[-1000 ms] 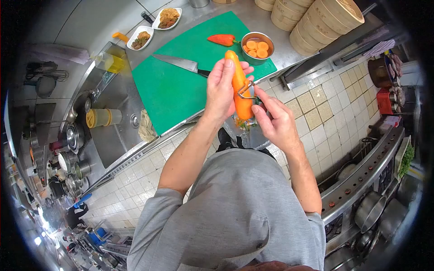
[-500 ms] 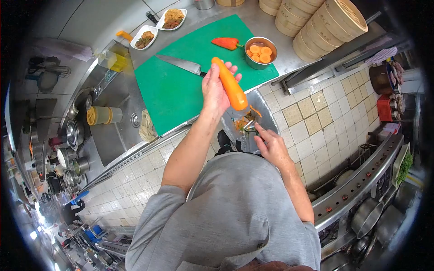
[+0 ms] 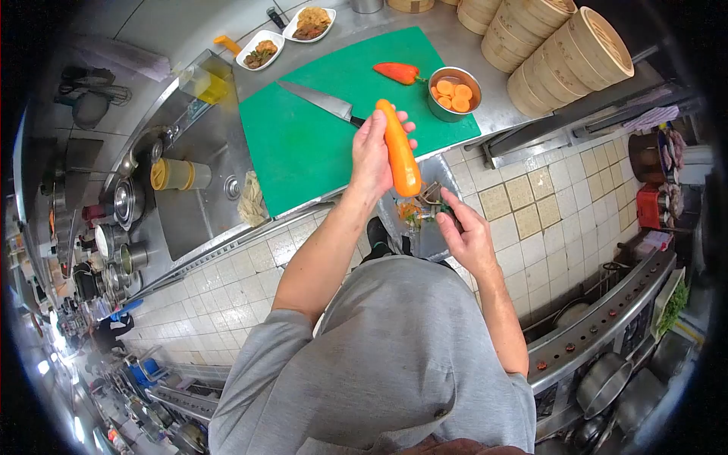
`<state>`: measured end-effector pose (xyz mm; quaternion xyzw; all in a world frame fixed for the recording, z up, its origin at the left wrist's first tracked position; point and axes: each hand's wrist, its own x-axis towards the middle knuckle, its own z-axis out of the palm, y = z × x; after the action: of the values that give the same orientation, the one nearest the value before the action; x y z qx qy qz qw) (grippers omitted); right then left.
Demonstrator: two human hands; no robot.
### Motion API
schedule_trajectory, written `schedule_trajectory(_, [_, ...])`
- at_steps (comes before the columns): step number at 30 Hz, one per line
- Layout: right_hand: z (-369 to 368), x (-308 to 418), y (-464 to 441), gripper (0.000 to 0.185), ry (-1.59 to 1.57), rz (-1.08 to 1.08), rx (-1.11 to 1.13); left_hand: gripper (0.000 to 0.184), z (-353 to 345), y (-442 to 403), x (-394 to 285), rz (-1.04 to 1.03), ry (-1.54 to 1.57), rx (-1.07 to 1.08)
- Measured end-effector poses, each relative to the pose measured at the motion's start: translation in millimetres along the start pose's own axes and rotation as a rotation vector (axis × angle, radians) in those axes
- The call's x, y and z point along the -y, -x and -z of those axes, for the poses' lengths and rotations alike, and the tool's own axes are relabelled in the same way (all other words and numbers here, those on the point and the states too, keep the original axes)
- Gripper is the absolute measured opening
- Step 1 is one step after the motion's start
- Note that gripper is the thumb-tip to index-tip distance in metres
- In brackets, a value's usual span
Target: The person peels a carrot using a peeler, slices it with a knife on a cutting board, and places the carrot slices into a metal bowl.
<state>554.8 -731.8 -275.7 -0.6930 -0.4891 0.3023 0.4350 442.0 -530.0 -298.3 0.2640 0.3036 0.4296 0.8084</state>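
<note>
My left hand (image 3: 371, 158) is wrapped round a smooth, bright orange carrot (image 3: 402, 155), tilted over the front edge of the green cutting board (image 3: 288, 167). In my right hand (image 3: 472, 236) is a small peeler (image 3: 432, 196), its dark handle mostly hidden by the fingers, just below the carrot's thick end and apart from it. A large knife (image 3: 322, 98) lies on the board behind my left hand, its handle partly covered. To the right stand a red pepper (image 3: 398, 73) and a metal bowl (image 3: 455, 114) with several carrot slices (image 3: 453, 94).
Below my hands is a grey bin (image 3: 434, 239) with orange and green scraps. A sink (image 3: 205, 220) lies left, with a cloth (image 3: 252, 201) on its edge. Bamboo steamers (image 3: 565, 68) stack at back right. Two white dishes of food (image 3: 260, 51) stand behind the board.
The peeler has shifted slightly up and to the right with my right hand. The carrot stays in my left hand; the whole view has shifted a little.
</note>
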Motion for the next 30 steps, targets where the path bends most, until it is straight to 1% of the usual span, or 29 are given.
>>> schedule_trajectory(5, [-2.0, 9.0, -10.9, 0.042, -0.011, 0.054, 0.001, 0.035, -9.7, 17.7, 10.3, -0.038, -0.082, 0.033])
schedule_trajectory(7, [-7.8, 0.7, -12.1, 0.042, -0.046, 0.188, -0.046, 0.035, -11.2, 15.3, 14.9, -0.073, -0.084, 0.029])
schedule_trajectory(8, [-5.6, 0.3, -12.5, 0.042, -0.053, 0.212, -0.025, 0.035, -6.7, 8.9, 15.4, -0.113, 0.013, -0.05])
schedule_trajectory(9, [-0.2, -2.5, -5.9, 0.042, 0.063, 0.168, 0.088, 0.035, 2.4, 3.9, 11.5, -0.157, 0.108, -0.13])
schedule_trajectory(10, [5.7, -6.1, 2.0, 0.042, 0.183, 0.124, 0.194, 0.035, 9.9, 1.2, 2.8, -0.187, 0.106, -0.145])
schedule_trajectory(11, [0.0, -26.6, 11.4, 0.042, 0.196, 0.147, 0.22, 0.035, 15.0, -2.1, -5.0, -0.234, 0.087, -0.183])
schedule_trajectory(13, [-7.2, -57.4, 28.3, 0.041, 0.129, 0.048, 0.191, 0.035, 29.8, -15.0, -16.5, -0.296, 0.081, -0.226])
schedule_trajectory(14, [-2.4, -59.0, 29.2, 0.041, 0.132, 0.06, 0.203, 0.037, 47.0, -21.9, -24.2, -0.431, -0.265, -0.193])
schedule_trajectory(15, [1.6, -60.2, 29.3, 0.044, 0.068, -0.058, 0.192, 0.039, 64.5, -26.4, -31.8, -0.554, -0.616, -0.159])
schedule_trajectory(16, [5.2, -61.6, 30.2, 0.048, 0.003, -0.176, 0.182, 0.043, 77.1, -25.6, -42.5, -0.597, -0.82, -0.182])
schedule_trajectory(17, [8.7, -65.2, 30.1, 0.048, 0.001, -0.16, 0.196, 0.043, 91.9, -24.8, -50.6, -0.611, -0.822, -0.198])
schedule_trajectory(19, [15.0, -72.1, 26.0, 0.051, -0.154, -0.287, 0.182, 0.054, 124.3, -21.7, -65.7, -0.636, -1.525, -0.217])
schedule_trajectory(20, [18.1, -73.7, 24.1, 0.055, -0.201, -0.324, 0.206, 0.066, 139.0, -15.2, -66.9, -0.558, -1.629, -0.218])
schedule_trajectory(21, [19.2, -73.4, 22.9, 0.055, -0.198, -0.303, 0.229, 0.066, 152.6, -7.9, -66.0, -0.569, -1.629, -0.252])
schedule_trajectory(23, [21.4, -72.8, 23.3, 0.06, -0.284, -0.243, 0.197, 0.073, 162.1, 12.2, -66.0, -0.169, -2.013, -0.405])
schedule_trajectory(24, [26.7, -72.7, 23.0, 0.06, -0.228, -0.303, 0.245, 0.073, 169.0, 16.8, -65.4, -0.167, -2.011, -0.431])
schedule_trajectory(25, [29.7, -77.6, 24.5, 0.06, -0.229, -0.293, 0.264, 0.075, 174.0, 22.3, -64.8, -0.195, -2.004, -0.443])
schedule_trajectory(27, [33.2, -88.0, 23.4, 0.057, -0.296, -0.418, 0.297, 0.078, 183.4, 32.4, -64.7, -0.22, -1.998, -0.486])
schedule_trajectory(28, [39.0, -79.4, 19.7, 0.05, -0.391, -0.51, 0.332, 0.078, 182.8, 38.4, -66.4, -0.237, -1.954, -0.487])
schedule_trajectory(29, [40.6, -85.0, 17.5, 0.05, -0.388, -0.499, 0.354, 0.078, 181.3, 44.0, -66.7, -0.257, -1.908, -0.487])
schedule_trajectory(30, [42.3, -93.9, 17.1, 0.045, -0.581, -0.516, 0.392, 0.078, 179.7, 51.7, -66.2, -0.256, -1.906, -0.513])
